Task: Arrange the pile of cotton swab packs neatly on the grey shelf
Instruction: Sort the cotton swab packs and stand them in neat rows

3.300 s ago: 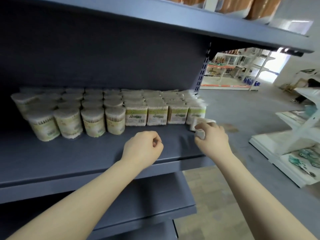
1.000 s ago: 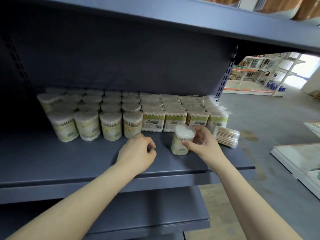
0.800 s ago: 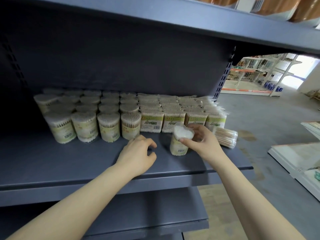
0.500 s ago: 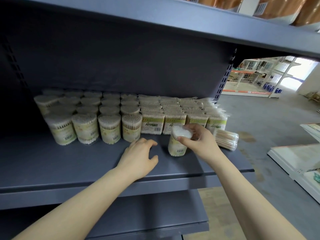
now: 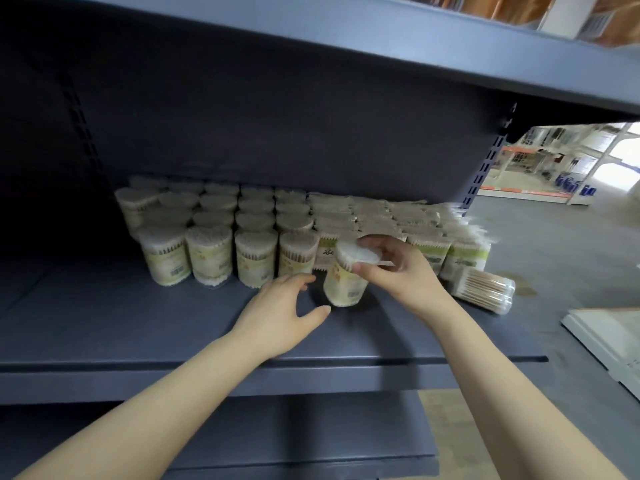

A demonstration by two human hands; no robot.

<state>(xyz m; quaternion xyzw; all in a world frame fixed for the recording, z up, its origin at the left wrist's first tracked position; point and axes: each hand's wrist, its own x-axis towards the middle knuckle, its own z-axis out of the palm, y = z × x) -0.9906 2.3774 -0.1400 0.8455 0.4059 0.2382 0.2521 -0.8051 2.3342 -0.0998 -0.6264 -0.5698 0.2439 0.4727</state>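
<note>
A round cotton swab pack stands upright on the grey shelf, in front of the rows. My right hand grips its top rim with thumb and fingers. My left hand lies spread just left of that pack, fingers straight, holding nothing. Behind stand several round packs in rows on the left and several flat bagged packs on the right. One more round pack lies on its side at the shelf's right end.
The upper shelf board hangs close overhead. A lower grey shelf juts out under my arms. Right of the upright post is grey floor, with a white rack low at the right edge.
My right hand has slid the upright pack a little left along the shelf. My left hand has uncurled its fingers and spread beside the pack.
</note>
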